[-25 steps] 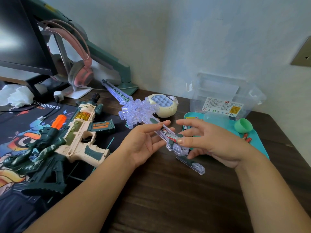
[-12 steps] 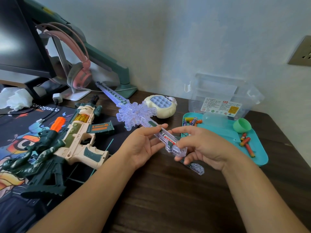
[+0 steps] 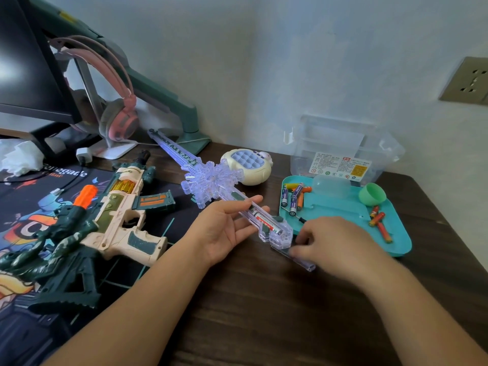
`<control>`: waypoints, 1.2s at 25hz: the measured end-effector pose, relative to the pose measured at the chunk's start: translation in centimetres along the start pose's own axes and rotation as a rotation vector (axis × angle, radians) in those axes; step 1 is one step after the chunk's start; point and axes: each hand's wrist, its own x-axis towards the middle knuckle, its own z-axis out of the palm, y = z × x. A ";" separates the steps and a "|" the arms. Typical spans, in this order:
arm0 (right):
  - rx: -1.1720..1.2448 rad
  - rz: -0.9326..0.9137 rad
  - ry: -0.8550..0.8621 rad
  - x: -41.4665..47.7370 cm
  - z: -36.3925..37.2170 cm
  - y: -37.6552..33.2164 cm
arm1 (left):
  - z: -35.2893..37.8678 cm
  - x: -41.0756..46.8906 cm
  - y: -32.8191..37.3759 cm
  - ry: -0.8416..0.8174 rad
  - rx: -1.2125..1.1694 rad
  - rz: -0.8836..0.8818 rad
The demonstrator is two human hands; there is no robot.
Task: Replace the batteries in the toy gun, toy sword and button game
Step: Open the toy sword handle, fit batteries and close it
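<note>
Soft daylight, edges bowed, slight blur

Three toys: one toy gun [image 3: 116,220], one toy sword [image 3: 211,180], one button game [image 3: 247,166]. One teal tray [image 3: 343,210] with about five batteries [image 3: 293,198] at its ten o'clock, three more [image 3: 379,223] at three o'clock. One clear box [image 3: 343,149]. One headphone set [image 3: 118,122].

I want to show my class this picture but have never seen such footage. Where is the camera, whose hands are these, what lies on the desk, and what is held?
There is one view, from a camera worn on a person's head, looking down at their own bare hands. The left hand cradles the handle of a clear toy sword, whose open compartment shows a battery. The right hand touches the clear cover lying on the desk. Also there: a toy gun, a button game and a teal tray with loose batteries.
</note>
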 end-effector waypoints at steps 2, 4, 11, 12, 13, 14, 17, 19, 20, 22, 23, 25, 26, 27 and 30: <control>-0.062 -0.044 0.034 -0.7 2.2 -1.0 | 0.0 0.1 -0.1 0.005 0.006 -0.008; 0.005 -0.036 0.065 -1.1 2.8 -0.9 | -0.1 0.1 -0.2 0.013 0.006 -0.011; 0.589 -0.072 0.220 -2.8 -0.4 -0.2 | -0.6 0.6 -0.5 0.020 0.000 -0.017; 0.561 -0.130 0.235 -2.9 -0.2 -0.6 | -0.6 0.7 -0.5 0.018 0.002 -0.021; 0.508 -0.170 0.261 -2.9 0.2 -0.9 | -0.6 0.8 -0.5 0.018 0.007 -0.026; 0.458 -0.192 0.291 -2.7 0.6 -1.0 | -0.7 0.9 -0.6 0.018 0.011 -0.030; 0.380 -0.216 0.355 -2.4 0.9 -0.7 | -0.7 1.0 -0.6 0.021 0.026 -0.033; 0.352 -0.239 0.383 -2.5 1.3 -0.6 | -0.8 1.1 -0.6 0.027 0.024 -0.039; 0.348 -0.252 0.395 -2.6 1.4 -0.7 | -0.9 1.1 -0.7 0.026 0.025 -0.039; 0.337 -0.276 0.418 -2.6 1.6 -0.7 | -0.9 1.2 -0.7 0.022 0.025 -0.037; 0.335 -0.285 0.425 -2.6 1.7 -0.6 | -0.9 1.2 -0.7 0.022 0.023 -0.037; 0.325 -0.296 0.429 -2.6 1.8 -0.6 | -0.9 1.2 -0.7 0.022 0.025 -0.038; 0.318 -0.295 0.432 -2.5 1.9 -0.6 | -0.9 1.1 -0.7 0.023 0.027 -0.037; 0.314 -0.293 0.433 -2.5 1.9 -0.6 | -0.9 1.1 -0.7 0.025 0.027 -0.036; 0.310 -0.290 0.426 -2.7 1.9 -0.8 | -0.9 1.1 -0.7 0.030 0.018 -0.033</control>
